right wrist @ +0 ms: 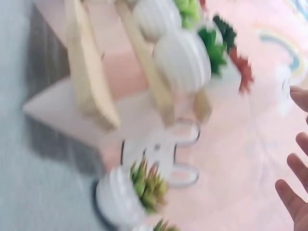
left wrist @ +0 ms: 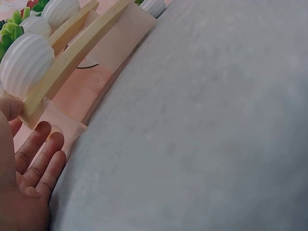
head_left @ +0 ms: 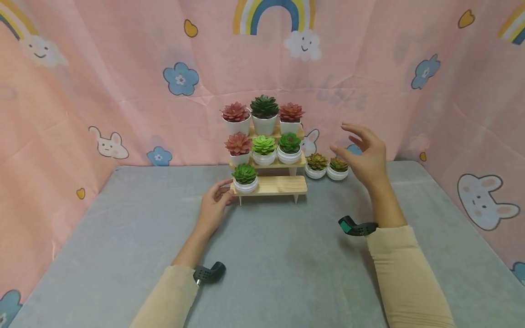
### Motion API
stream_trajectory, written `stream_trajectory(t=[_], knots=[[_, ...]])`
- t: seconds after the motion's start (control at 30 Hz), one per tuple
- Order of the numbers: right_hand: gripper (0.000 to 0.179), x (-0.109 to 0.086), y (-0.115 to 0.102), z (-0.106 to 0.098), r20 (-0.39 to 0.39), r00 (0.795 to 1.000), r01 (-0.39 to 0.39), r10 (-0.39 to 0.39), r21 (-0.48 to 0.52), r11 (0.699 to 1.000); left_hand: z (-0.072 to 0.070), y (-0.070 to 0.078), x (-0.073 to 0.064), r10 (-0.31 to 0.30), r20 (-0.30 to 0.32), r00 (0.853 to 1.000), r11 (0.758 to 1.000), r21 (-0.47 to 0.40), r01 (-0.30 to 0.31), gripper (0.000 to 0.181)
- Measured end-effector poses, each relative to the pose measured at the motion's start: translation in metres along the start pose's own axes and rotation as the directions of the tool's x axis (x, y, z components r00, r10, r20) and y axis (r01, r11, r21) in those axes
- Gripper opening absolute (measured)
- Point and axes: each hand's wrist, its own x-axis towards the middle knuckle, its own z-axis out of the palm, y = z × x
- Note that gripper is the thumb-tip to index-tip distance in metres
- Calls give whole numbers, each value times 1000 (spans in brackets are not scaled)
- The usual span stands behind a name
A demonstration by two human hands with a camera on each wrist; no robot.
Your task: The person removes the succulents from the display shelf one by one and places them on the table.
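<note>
A three-tier wooden plant stand with small potted succulents on every tier stands at the back of the table. My left hand holds the left end of its bottom shelf, thumb at the shelf corner in the left wrist view. Beside that hand, a green succulent in a ribbed white pot sits on the bottom shelf's left end. My right hand is raised in the air with fingers apart and nothing between them. Left of and below it, two small brownish-green succulents in white pots stand on the table.
On the top tier are two red succulents around a dark green one. The middle tier bears a red one and two green ones. A grey cloth covers the table; a pink printed curtain hangs behind.
</note>
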Motion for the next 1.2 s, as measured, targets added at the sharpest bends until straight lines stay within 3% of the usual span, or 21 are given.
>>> stream_trajectory(t=[0.27, 0.5, 0.77, 1.2], knots=[[56, -5, -39, 25, 121, 987, 103, -107, 41, 994, 0, -1, 0, -4, 0, 1000, 1000, -6, 4, 34], [56, -17, -60, 57, 248, 953, 147, -172, 114, 983, -1, -2, 1, 0, 0, 1000, 1000, -3, 0, 34], [59, -34, -69, 92, 345, 915, 162, -209, 160, 974, 0, -2, 1, -11, 13, 1000, 1000, -16, 12, 37], [55, -52, -59, 134, 414, 898, 115, -149, 106, 988, -1, -2, 1, 8, 6, 1000, 1000, -7, -8, 34]])
